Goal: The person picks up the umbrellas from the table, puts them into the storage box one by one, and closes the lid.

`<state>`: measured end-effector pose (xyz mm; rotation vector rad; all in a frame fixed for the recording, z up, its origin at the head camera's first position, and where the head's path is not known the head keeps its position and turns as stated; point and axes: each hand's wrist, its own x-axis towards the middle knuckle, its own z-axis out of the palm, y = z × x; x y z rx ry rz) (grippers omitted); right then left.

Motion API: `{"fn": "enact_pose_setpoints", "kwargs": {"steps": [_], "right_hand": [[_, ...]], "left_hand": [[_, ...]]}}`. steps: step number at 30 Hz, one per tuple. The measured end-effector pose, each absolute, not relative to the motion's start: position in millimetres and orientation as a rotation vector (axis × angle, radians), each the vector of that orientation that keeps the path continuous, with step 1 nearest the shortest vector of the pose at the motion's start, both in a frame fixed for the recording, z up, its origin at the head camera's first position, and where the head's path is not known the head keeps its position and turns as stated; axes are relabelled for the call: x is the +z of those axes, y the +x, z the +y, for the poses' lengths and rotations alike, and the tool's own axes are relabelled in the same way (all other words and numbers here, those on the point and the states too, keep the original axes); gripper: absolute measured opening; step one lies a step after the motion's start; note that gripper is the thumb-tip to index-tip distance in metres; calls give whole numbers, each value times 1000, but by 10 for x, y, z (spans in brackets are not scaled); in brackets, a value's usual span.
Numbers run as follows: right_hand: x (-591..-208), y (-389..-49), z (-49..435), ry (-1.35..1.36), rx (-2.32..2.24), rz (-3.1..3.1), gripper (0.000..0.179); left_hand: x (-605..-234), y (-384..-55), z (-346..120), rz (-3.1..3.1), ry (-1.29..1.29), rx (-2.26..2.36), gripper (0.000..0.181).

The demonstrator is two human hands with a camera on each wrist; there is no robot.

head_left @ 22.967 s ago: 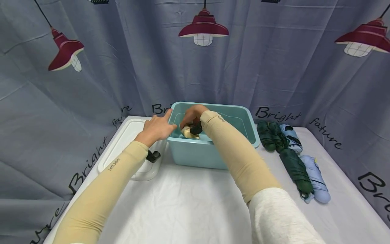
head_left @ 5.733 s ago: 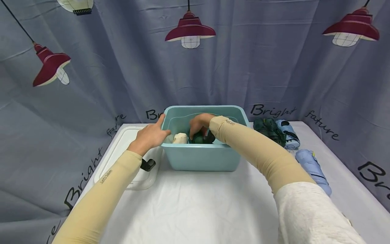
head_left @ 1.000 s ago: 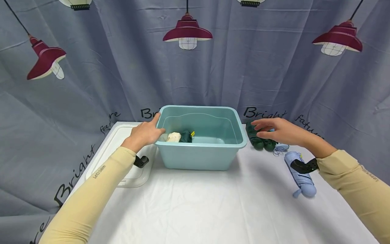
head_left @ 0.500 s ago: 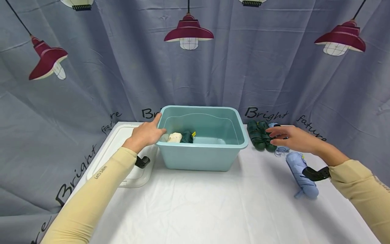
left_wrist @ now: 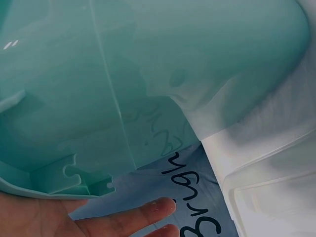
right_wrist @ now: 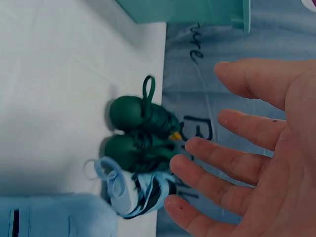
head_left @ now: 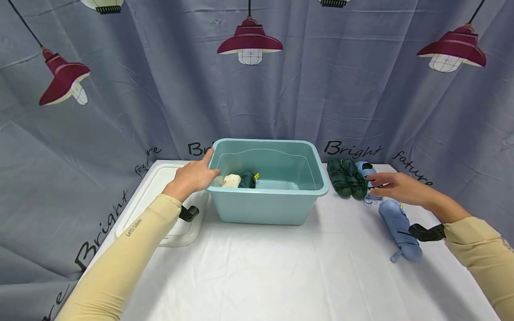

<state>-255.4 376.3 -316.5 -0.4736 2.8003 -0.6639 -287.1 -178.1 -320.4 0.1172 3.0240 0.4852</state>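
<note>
My left hand rests at the left rim of a teal plastic bin; in the left wrist view its straight fingers lie along the outside. Inside the bin's left end are a cream folded bundle and a dark green folded umbrella with a yellow tip. My right hand hovers with spread fingers, holding nothing, over the far right of the table. Near it lie two dark green folded umbrellas and a patterned blue one. A plain light blue folded umbrella lies nearer, under the right wrist.
A white lid lies flat left of the bin, partly beneath my left forearm. A grey-blue curtain with printed lamps hangs right behind the white-covered table.
Earlier my right hand was in the bin with the cream bundle, then a green umbrella; that umbrella has left the table's right side. Lately the empty right hand drifted right and slightly nearer.
</note>
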Motion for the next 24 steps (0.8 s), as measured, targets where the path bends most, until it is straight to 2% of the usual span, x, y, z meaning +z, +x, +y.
{"fn": "enact_pose_setpoints", "kwargs": {"steps": [9,24], "right_hand": [[-3360,-2591,4015,-426,-654,2795,61],[-3607,-2618,4362,-237,-632,2731,76]], "left_hand": [[-3215,-2863,-1777,3020,127,488,82],[-3197,-2862,-1768,3017,122,484,82]]}}
